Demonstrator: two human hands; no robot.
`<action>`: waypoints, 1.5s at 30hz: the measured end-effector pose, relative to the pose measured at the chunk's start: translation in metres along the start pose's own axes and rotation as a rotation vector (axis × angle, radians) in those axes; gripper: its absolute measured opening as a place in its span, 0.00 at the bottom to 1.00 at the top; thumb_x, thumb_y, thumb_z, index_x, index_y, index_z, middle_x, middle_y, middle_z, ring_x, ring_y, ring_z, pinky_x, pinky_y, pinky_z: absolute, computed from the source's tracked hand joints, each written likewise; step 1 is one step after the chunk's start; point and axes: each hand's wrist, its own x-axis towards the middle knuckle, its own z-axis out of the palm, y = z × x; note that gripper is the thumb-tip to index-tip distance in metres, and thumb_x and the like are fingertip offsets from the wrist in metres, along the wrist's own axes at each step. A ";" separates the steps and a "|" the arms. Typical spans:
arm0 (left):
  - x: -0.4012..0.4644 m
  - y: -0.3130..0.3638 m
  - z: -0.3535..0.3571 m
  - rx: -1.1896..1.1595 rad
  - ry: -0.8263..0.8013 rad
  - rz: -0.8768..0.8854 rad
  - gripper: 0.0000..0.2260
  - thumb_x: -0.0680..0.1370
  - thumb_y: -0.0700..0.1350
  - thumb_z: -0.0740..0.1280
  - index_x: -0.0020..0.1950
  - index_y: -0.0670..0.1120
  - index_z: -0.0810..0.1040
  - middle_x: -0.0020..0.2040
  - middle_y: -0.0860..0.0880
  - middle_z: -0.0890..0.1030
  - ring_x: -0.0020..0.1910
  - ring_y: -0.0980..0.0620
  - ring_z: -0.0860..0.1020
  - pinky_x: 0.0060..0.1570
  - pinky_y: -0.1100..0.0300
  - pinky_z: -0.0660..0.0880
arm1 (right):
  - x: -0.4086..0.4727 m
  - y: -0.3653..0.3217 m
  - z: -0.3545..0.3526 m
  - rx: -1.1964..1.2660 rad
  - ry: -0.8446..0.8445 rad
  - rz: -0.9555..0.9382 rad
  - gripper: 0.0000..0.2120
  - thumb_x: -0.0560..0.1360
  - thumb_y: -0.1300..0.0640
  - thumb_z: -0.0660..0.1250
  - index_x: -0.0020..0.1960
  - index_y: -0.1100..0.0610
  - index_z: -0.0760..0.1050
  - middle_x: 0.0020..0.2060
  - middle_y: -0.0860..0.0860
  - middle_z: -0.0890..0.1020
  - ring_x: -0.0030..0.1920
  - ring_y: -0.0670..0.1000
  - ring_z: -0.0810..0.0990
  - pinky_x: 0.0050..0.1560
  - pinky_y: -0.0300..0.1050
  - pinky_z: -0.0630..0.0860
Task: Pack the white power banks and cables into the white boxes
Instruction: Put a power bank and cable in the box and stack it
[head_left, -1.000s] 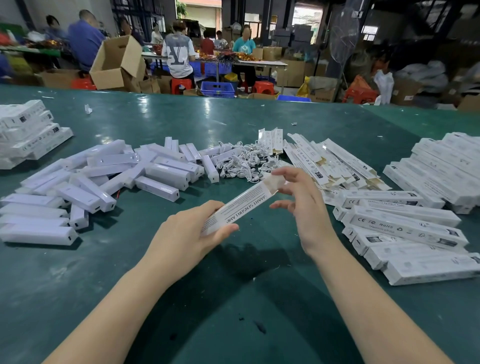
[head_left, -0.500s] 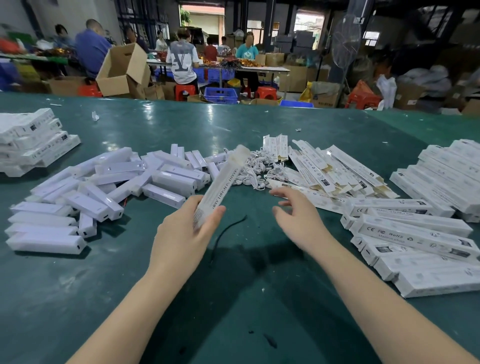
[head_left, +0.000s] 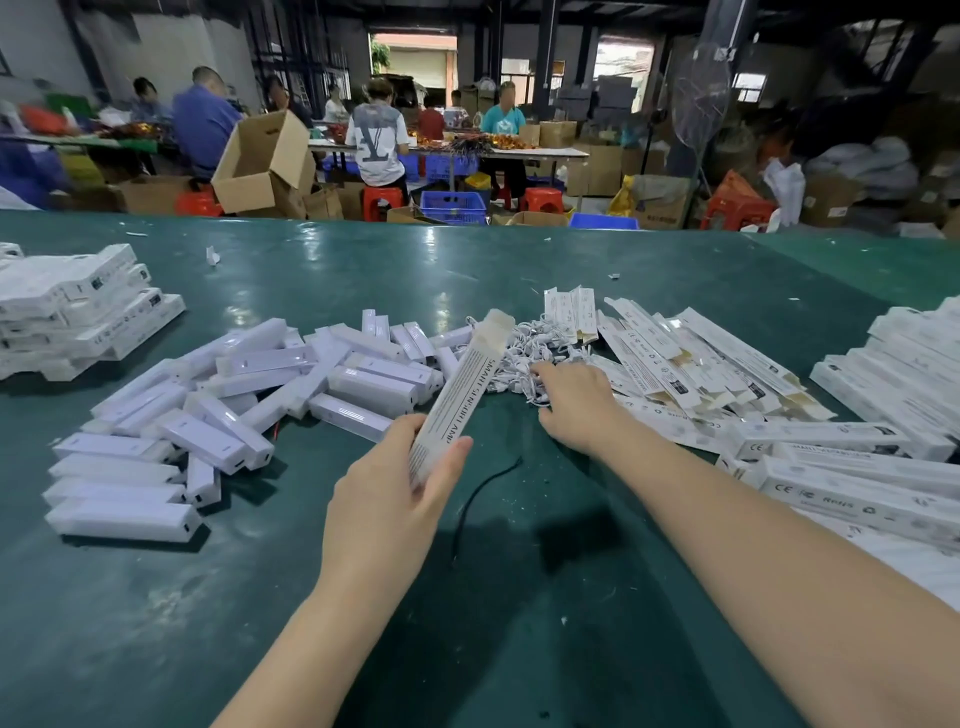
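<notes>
Green table (head_left: 363, 597); workers at far benches (head_left: 519, 151); cartons (head_left: 262, 163) stacked behind.

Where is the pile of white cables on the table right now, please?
In the head view, the cable pile lies mid-table, between the loose power banks on its left and flat boxes on its right, under the right hand's fingertips.

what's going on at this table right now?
A person is packing at a green table. The left hand grips a long white box, tilted up with its far end open. The right hand reaches into the tangle of white cables; whether it has one yet is unclear. Loose white power banks are heaped to the left, flat unfilled boxes lie to the right, and stacked boxes sit at far left.
</notes>
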 end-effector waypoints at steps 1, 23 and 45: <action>0.000 0.001 0.000 -0.001 0.006 0.001 0.15 0.74 0.67 0.56 0.53 0.61 0.71 0.32 0.65 0.75 0.32 0.59 0.73 0.30 0.59 0.64 | -0.002 -0.002 0.000 -0.008 0.038 -0.002 0.21 0.75 0.63 0.61 0.68 0.55 0.68 0.57 0.55 0.78 0.60 0.59 0.72 0.64 0.51 0.64; -0.001 0.005 0.001 0.021 -0.043 -0.047 0.12 0.74 0.65 0.59 0.49 0.59 0.73 0.29 0.57 0.74 0.32 0.54 0.73 0.30 0.57 0.65 | -0.047 -0.022 0.004 -0.095 0.033 -0.255 0.15 0.78 0.66 0.59 0.60 0.56 0.78 0.56 0.52 0.81 0.59 0.54 0.75 0.62 0.45 0.68; 0.007 0.014 0.001 -0.912 -0.334 -0.502 0.08 0.72 0.39 0.73 0.33 0.45 0.82 0.34 0.47 0.81 0.34 0.55 0.79 0.42 0.62 0.79 | -0.138 -0.045 -0.019 0.659 0.475 -0.622 0.15 0.74 0.70 0.70 0.58 0.59 0.80 0.46 0.49 0.84 0.48 0.51 0.82 0.50 0.49 0.78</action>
